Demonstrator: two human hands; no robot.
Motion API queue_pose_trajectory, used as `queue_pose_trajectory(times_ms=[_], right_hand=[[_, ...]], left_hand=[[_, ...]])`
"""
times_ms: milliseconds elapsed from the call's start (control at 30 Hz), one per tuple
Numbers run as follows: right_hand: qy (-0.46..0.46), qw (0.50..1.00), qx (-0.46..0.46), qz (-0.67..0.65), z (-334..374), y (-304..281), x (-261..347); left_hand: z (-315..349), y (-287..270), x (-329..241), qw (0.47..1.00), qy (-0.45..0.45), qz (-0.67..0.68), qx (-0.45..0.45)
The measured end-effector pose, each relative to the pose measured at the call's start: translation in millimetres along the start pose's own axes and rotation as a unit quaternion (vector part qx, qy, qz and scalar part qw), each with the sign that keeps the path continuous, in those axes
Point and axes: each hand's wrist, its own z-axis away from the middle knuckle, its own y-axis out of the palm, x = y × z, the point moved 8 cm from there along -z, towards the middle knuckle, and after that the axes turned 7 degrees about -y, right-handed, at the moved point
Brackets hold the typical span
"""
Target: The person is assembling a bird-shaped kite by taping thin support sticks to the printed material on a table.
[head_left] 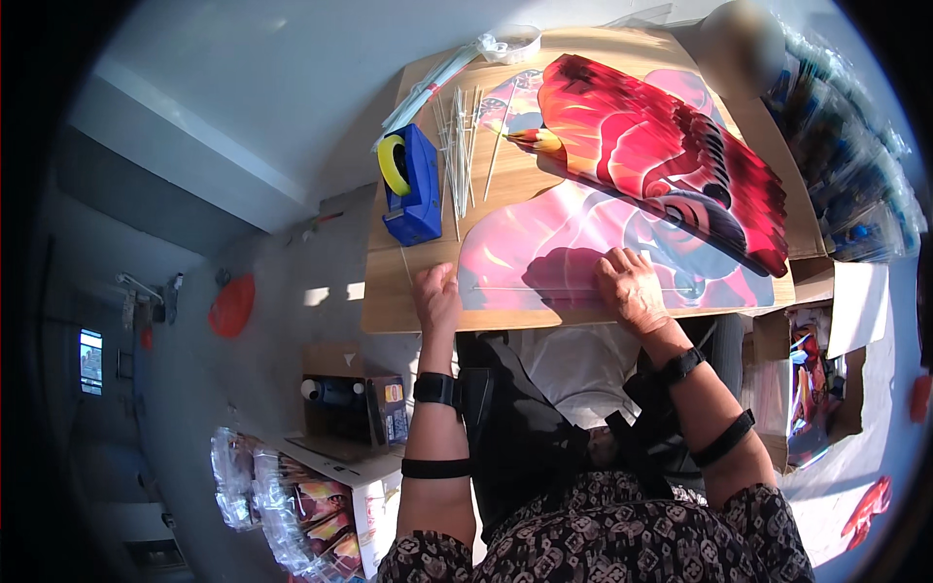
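A pale pink and grey printed sheet [505,248] lies flat along the table's near edge, with a thin rod [515,289] lying across its near part. My left hand [437,293] is closed at the left end of the sheet, fingers curled together. What it pinches, if anything, is too small to make out. Over the right half of the sheet, my right hand [627,291] rests with bent fingers pressed together near the rod. A small whitish bit shows by its fingertips. Beyond lies a stack of red bird-shaped printed pieces [622,126], overlapping the pale sheet.
On the table's left stand a blue tape dispenser [413,189] with a yellow roll, several loose thin sticks [457,146] and bundled white strips [428,87]. A plastic tub [510,44] sits at the back. Open cartons [340,364] flank me below the wooden tabletop [389,291].
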Motion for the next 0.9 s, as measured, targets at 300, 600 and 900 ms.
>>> queue_pose_trajectory(times_ms=[300, 600, 900], right_hand=[[-0.029, 0.998, 0.008, -0.052, -4, -5, -1], [0.022, 0.991, -0.006, -0.132, -5, 4, -23], [0.045, 0.982, 0.003, -0.185, 2, -29, -27]], left_hand=[[-9, 8, -11, 1.000, -0.002, -0.025, -0.011], [-25, 18, -1, 0.999, -0.034, 0.014, 0.034], [-9, 23, -43, 0.920, -0.138, 0.336, 0.149]])
